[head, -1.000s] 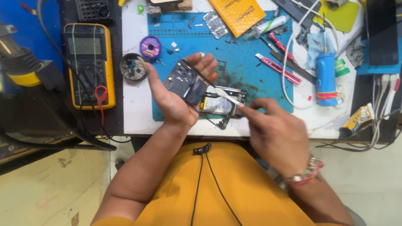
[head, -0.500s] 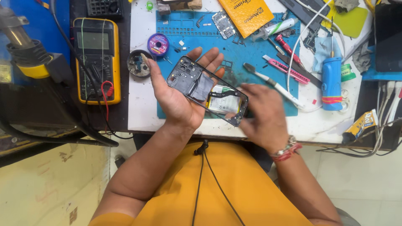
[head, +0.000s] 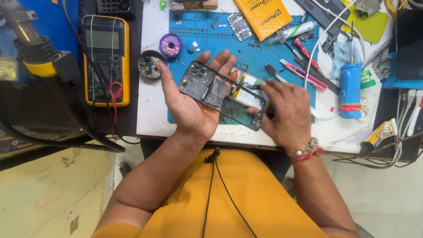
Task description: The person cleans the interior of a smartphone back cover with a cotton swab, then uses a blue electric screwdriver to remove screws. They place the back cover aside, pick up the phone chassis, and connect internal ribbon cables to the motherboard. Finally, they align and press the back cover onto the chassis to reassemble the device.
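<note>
Head view: an opened dark rectangular phone frame [head: 222, 94] lies on the upturned, spread left hand [head: 194, 103], long axis slanting down-right. The right hand [head: 286, 112] pinches its lower-right end above the blue mat [head: 264, 61].

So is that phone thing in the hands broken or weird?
It looks taken apart. The dark phone frame lying on the left hand is an open shell with see-through gaps. The right hand touches its far end. Small loose parts lie scattered on the blue mat.
</note>
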